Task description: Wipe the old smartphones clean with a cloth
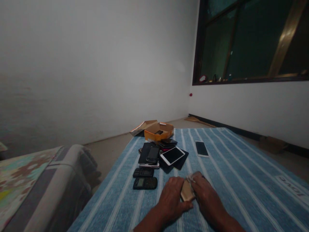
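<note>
In front of me, low over the striped cloth, my left hand is closed around the left side of a gold-coloured phone. My right hand is closed over its far right end, with a bunched greyish cloth under the fingers against the phone. Part of the phone is hidden by both hands. Left of them lie two black keypad phones, one behind the other. Beyond the hands a white phone with a dark screen rests tilted on a pile of dark phones and flat cases.
Another white phone lies apart on the right of the blue striped cloth. At the far end stands an open orange box with a dark phone inside. A covered bed or seat is at the left.
</note>
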`<state>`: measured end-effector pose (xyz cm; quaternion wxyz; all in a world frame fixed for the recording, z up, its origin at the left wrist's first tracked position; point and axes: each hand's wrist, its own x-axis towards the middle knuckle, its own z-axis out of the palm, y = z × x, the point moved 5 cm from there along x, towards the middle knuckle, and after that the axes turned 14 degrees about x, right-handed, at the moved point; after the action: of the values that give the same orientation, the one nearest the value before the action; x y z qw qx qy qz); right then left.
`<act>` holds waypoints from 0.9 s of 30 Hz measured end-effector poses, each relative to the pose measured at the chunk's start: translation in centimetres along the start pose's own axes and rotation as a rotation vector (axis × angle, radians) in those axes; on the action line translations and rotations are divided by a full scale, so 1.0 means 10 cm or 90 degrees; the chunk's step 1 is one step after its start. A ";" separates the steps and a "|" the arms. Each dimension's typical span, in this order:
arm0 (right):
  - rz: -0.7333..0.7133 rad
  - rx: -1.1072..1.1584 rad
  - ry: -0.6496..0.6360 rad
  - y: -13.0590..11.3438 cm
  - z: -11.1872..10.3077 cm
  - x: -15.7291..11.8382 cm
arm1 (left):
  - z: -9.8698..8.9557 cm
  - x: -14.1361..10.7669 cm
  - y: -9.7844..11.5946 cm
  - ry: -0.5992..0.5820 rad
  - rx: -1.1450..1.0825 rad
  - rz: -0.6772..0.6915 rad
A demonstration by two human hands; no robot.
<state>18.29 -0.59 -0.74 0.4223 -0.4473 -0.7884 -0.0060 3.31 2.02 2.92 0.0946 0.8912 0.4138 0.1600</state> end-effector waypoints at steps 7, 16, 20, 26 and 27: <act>0.001 -0.017 -0.023 0.08 -0.03 0.02 | 0.09 -0.05 -0.01 0.040 -0.017 0.029; -0.027 -0.015 -0.046 0.01 0.16 0.01 | 0.24 -0.05 -0.09 0.063 -0.038 0.017; 0.025 -0.009 -0.086 0.06 0.15 0.17 | 0.33 -0.05 -0.14 0.034 -0.043 -0.033; 0.107 -0.047 -0.071 0.29 0.00 0.32 | 0.31 -0.06 -0.12 -0.010 -0.062 -0.057; 0.094 -0.044 -0.077 0.24 0.02 0.31 | 0.29 -0.06 -0.11 -0.003 -0.066 -0.057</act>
<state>19.11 3.15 0.31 0.3574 -0.5179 -0.7768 0.0253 3.24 2.21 -0.25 0.1487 0.8661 0.4442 0.1746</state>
